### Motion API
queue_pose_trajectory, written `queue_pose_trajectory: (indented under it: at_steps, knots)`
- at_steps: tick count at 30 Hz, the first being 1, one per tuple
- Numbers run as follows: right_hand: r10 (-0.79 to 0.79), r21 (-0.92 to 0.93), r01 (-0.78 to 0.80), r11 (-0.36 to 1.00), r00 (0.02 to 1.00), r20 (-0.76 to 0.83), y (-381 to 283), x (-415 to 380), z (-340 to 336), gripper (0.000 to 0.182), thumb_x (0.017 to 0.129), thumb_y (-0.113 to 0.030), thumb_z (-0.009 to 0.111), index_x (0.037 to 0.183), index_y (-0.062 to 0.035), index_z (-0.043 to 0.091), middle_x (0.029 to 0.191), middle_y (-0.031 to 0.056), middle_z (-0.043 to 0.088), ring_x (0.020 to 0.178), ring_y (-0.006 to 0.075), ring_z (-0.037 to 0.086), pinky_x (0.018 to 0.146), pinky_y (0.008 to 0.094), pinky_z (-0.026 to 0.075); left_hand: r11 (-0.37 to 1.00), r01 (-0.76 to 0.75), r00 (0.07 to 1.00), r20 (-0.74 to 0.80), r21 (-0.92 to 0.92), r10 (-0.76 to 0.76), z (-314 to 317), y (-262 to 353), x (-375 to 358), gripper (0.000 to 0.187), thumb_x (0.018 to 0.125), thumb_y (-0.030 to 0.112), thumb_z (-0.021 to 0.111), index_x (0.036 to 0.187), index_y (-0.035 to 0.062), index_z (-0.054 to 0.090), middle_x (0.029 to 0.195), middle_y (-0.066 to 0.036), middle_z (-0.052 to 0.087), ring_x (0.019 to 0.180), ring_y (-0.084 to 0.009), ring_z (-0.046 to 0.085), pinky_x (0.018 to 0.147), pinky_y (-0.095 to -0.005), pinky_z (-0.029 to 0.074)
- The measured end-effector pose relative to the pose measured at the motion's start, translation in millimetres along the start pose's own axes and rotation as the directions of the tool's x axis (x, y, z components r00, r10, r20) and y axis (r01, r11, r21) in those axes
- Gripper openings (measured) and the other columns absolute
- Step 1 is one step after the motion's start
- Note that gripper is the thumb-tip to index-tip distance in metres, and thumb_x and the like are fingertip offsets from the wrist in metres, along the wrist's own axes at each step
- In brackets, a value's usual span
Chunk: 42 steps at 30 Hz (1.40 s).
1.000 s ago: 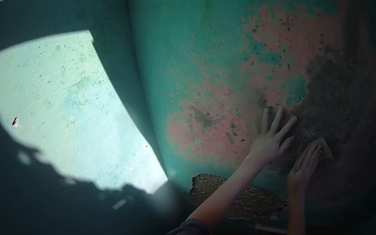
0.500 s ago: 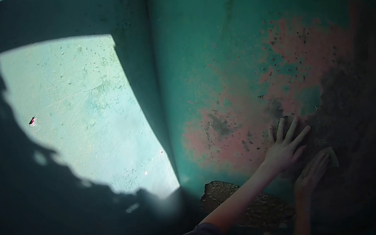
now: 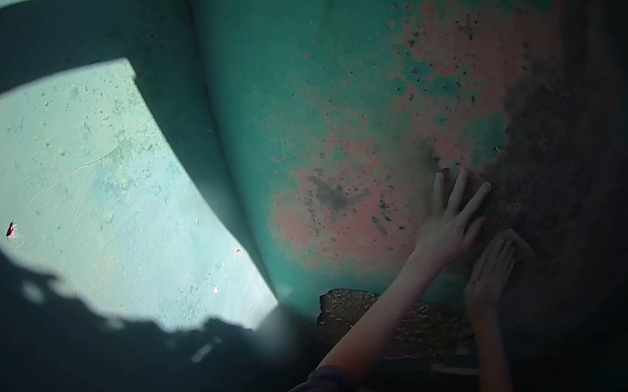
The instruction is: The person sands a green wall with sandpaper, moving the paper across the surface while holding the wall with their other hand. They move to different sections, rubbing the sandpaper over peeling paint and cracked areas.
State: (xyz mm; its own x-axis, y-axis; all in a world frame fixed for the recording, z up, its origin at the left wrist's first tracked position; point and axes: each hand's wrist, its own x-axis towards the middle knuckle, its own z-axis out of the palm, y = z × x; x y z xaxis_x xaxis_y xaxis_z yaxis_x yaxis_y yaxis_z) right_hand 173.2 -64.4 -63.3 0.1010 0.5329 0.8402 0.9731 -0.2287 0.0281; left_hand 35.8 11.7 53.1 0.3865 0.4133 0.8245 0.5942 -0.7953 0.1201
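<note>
My left hand (image 3: 443, 231) rests flat on the wall (image 3: 295, 83) with its fingers spread, over the lower edge of the bare patches. Lower and to its right, my right hand (image 3: 491, 276) presses a thin pale sheet that looks like sandpaper (image 3: 522, 245) against the dark grey area. Most of the sheet is hidden under the fingers; one edge sticks out to the right. Around both hands the green paint is worn away, showing a pink layer (image 3: 371, 215) and dark grey plaster (image 3: 554, 139).
On the left, an adjoining wall (image 3: 100, 207) is brightly sunlit, with a small chip (image 3: 11, 229) in it. The corner between the walls runs upright. Below my left forearm is a rough, brown broken area (image 3: 350, 310) at the wall's foot. Shadow covers the lower part.
My view has turned right and slightly down, so the walls appear farther left. The right hand has slid slightly down and left with the sheet. My left hand stays in place.
</note>
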Motion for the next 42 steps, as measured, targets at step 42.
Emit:
queue_pose_trajectory:
  at_steps: [42]
  knots:
    - [0.017,0.180,-0.032,0.983,0.996,0.085,-6,15,-15,0.066,0.091,-0.015,0.054,0.153,0.0010,0.035,0.156,0.0293,0.033,0.145,0.0484,0.029,0.117,0.0638,0.021,0.980,-0.014,1.000,0.015,0.199,0.011,18,-2,-12,0.069,0.097,0.056,0.054,0.156,0.0265,0.036,0.165,-0.023,0.011,0.147,-0.0584,-0.007,0.107,-0.0783,-0.008]
